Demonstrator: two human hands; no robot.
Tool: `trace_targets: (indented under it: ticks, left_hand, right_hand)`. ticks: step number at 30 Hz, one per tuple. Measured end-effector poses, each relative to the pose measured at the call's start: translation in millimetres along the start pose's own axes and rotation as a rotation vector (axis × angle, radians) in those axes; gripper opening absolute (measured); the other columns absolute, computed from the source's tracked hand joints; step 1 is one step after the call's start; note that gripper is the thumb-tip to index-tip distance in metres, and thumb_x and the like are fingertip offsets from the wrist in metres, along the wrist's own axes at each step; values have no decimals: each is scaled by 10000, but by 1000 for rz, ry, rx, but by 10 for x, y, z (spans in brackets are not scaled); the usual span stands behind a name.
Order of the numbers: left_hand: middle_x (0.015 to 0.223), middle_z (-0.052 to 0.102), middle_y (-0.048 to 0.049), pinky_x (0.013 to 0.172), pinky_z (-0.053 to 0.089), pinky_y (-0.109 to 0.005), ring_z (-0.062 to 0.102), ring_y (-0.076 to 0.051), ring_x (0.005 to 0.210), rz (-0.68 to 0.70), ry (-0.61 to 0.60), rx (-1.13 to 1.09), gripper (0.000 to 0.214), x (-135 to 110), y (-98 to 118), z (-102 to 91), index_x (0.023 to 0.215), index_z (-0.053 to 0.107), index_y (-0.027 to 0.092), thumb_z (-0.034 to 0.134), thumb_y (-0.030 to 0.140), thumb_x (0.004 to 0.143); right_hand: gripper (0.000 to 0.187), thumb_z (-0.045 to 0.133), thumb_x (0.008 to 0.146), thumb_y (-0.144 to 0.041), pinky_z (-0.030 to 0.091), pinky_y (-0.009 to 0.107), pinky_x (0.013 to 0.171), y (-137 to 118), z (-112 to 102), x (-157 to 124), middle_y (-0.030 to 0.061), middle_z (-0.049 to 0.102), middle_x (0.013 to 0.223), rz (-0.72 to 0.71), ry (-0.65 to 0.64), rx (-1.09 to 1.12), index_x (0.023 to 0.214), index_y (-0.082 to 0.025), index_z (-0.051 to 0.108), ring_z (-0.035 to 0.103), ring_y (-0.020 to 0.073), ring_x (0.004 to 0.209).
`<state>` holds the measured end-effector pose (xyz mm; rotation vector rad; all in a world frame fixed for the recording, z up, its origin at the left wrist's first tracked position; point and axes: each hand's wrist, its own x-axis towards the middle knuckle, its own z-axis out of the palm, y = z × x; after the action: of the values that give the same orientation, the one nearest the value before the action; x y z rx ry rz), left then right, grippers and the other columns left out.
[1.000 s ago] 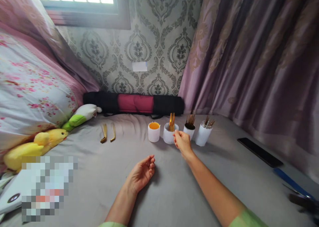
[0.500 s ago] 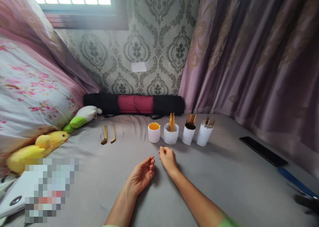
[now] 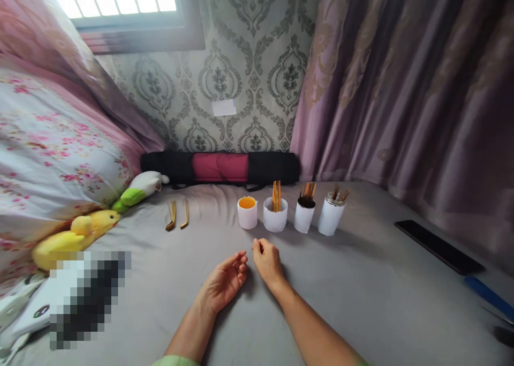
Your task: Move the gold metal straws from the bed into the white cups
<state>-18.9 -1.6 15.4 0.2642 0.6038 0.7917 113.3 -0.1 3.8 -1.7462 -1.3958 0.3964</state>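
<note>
My left hand (image 3: 227, 283) rests on the grey sheet (image 3: 168, 280), palm turned up and fingers loosely curled, with nothing visible in it. Beside it, slightly farther forward, my right hand (image 3: 267, 261) is closed, back upward, and shows nothing sticking out of it. The hands are apart. Beyond them stand a white-wrapped cup with an orange inside (image 3: 247, 219), a wider white cup (image 3: 275, 222) holding golden sticks (image 3: 277, 195), a dark-mouthed white cup (image 3: 304, 221) with brownish sticks, and a white-wrapped jar (image 3: 330, 219) with thin brown sticks. Bent golden sticks (image 3: 172, 216) lie in two groups to the left.
A black and maroon rolled bag (image 3: 220, 166) lies along the wall. To the right are a black phone (image 3: 437, 245) and a blue object (image 3: 492, 296). Yellow (image 3: 68, 248) and green-white (image 3: 140, 188) plush toys and a partly blurred white device (image 3: 32, 312) are on the left.
The view has shifted slightly. Both hands stay in nearly the same place and pose, and the cups and sticks have not been moved.
</note>
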Motion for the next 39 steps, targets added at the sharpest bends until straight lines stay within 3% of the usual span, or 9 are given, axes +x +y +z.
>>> trace_targets:
  ticks: [5, 9, 12, 16, 19, 23, 26, 33, 39]
  left_hand:
    - [637, 573, -17, 464, 404, -151, 518, -50, 493, 27, 85, 96, 81, -43, -43, 86, 821, 554, 84, 519, 118, 756]
    - [609, 581, -27, 379, 301, -153, 470, -52, 412, 236, 217, 450, 121, -156, 12, 23, 789, 570, 107, 549, 212, 734]
    - [543, 552, -7, 365, 244, -162, 414, -49, 375, 450, 376, 767, 121, -329, 180, -168, 740, 580, 126, 532, 236, 726]
    - [566, 549, 4, 481, 332, -187, 463, -86, 490, 683, 667, 1122, 146, -721, 497, -496, 749, 595, 154, 500, 262, 727]
    - [665, 584, -14, 592, 368, -225, 519, -134, 629, 769, 889, 1334, 197, -1048, 728, -715, 803, 597, 166, 472, 306, 742]
    - [726, 576, -40, 651, 373, -261, 527, -166, 684, 705, 1209, 1591, 244, -1377, 952, -957, 889, 574, 165, 433, 312, 754]
    - [773, 560, -70, 676, 380, -288, 529, -197, 744, 642, 1353, 1722, 305, -1503, 1043, -1091, 950, 565, 154, 407, 338, 765]
    - [902, 532, -116, 741, 396, -323, 529, -233, 847, 537, 1457, 1830, 382, -1486, 1135, -1184, 1044, 541, 152, 397, 379, 772]
    - [913, 519, -111, 743, 402, -337, 527, -248, 883, 400, 1474, 1917, 336, -1448, 1201, -1154, 975, 563, 183, 397, 393, 772]
  right_hand:
    - [353, 316, 836, -360, 332, 211, 536, 38, -38, 11, 57, 643, 638, -20, -43, 13, 690, -182, 583, 546, 132, 557]
    - [379, 322, 818, -417, 341, 214, 510, 50, -31, 32, 69, 643, 640, -17, -84, 5, 714, -177, 596, 545, 142, 533]
    - [390, 328, 809, -440, 351, 221, 501, 63, 12, 49, 76, 652, 668, -24, -103, 9, 739, -179, 608, 554, 149, 533]
    - [374, 340, 804, -442, 359, 223, 498, 82, 61, 51, 77, 662, 705, -28, -108, -1, 747, -189, 610, 558, 148, 533]
    - [372, 338, 804, -448, 359, 225, 498, 91, 75, 49, 72, 661, 698, -21, -118, -7, 748, -196, 606, 557, 151, 534]
    - [360, 342, 803, -450, 359, 228, 503, 98, 83, 56, 64, 660, 697, -16, -121, -19, 737, -206, 598, 556, 153, 540]
    - [351, 347, 803, -446, 358, 229, 505, 100, 92, 60, 60, 658, 693, -13, -120, -21, 727, -208, 592, 557, 154, 545]
    - [340, 350, 802, -431, 353, 227, 504, 95, 90, 60, 61, 658, 702, -19, -120, -26, 721, -205, 591, 551, 150, 546]
    - [369, 343, 803, -457, 342, 221, 503, 98, 86, 60, 52, 646, 672, -15, -116, -29, 721, -197, 592, 534, 138, 531]
